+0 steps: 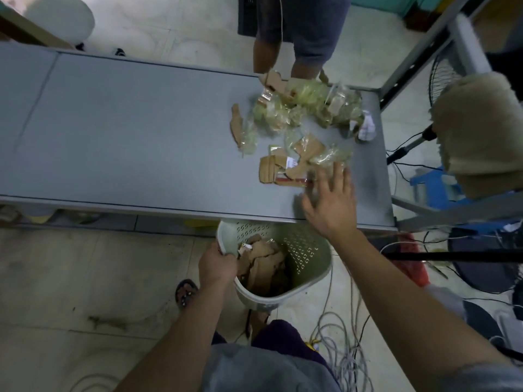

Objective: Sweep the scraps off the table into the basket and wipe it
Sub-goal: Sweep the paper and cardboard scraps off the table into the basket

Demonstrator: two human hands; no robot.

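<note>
A pile of scraps [304, 114], torn cardboard and clear plastic wrappers, lies on the right part of the grey table [127, 131]. A nearer cluster of cardboard pieces [285, 168] sits close to the front edge. My right hand [331, 205] is spread flat with straight fingers over the table, its fingertips at the nearest wrappers. Below the table's front edge, my left hand [218, 264] grips the rim of a pale green perforated basket [308, 261], which is tilted and holds cardboard pieces.
Another person's legs [297, 35] stand behind the table's far edge. A fan [452, 80] and a stand with a fluffy cover [478, 125] are at the right. Cables [345, 352] coil on the floor near my feet. A blue stool [433, 185] stands right of the table.
</note>
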